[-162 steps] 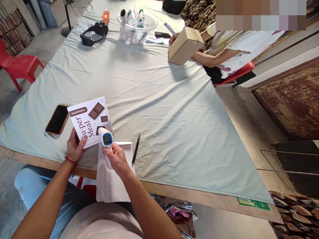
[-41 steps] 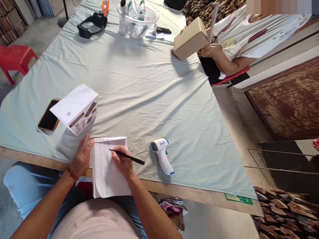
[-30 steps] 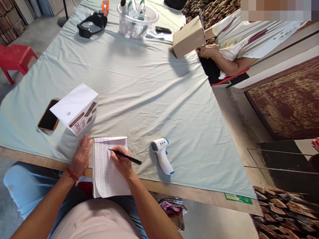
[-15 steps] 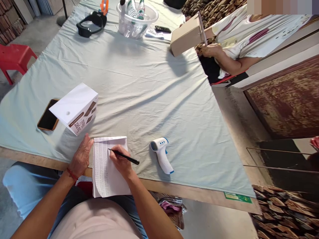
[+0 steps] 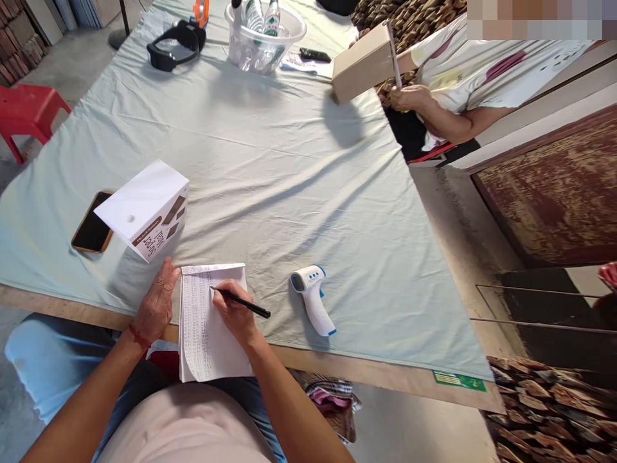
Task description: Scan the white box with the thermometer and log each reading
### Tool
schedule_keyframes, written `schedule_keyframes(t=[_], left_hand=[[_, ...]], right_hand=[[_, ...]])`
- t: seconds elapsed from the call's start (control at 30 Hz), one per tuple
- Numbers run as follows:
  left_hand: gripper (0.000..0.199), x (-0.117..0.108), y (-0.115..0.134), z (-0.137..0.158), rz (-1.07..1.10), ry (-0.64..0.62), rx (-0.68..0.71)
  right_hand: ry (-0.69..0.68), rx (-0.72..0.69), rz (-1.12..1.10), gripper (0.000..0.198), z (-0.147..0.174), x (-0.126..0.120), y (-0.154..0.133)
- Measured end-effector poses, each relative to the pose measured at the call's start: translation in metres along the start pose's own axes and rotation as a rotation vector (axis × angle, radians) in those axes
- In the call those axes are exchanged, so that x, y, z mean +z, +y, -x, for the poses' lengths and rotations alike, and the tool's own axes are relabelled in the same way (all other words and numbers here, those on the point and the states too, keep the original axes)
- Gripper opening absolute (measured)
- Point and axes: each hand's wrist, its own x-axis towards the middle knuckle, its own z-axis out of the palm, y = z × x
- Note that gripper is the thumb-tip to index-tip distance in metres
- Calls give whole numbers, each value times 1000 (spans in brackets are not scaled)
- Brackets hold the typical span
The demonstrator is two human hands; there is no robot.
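The right hand grasps a slim black pen between thumb and fingers, its tip at the written columns of a white paper notepad. That notepad lies at the near edge of the table, its lower part reaching past the pale green cloth toward the person's lap. The left hand, a red cord at its wrist, lies with fingers released and extended beside the notepad's upper left edge; whether they touch the paper, I cannot tell. Beyond it sits a white carton printed with brown shapes and lettering, one corner overlapping an orange-edged phone with a black screen in this view. Right of the notepad, apart from both hands, lies a white and blue gun-shaped thermometer. Farther off, near a clear plastic basin of bottles, another person's hand is beside a plain brown cardboard box.
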Motion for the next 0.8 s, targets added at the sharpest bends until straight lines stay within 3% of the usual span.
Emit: schedule_keyframes(t=[0.57,0.8], left_hand=[[85,-1,2,-3,7,27,-4],[85,1,1,-2,17,31,-13]], right_hand=[[33,-32,9,12,0,1,1],[86,26,1,11,3,1,4]])
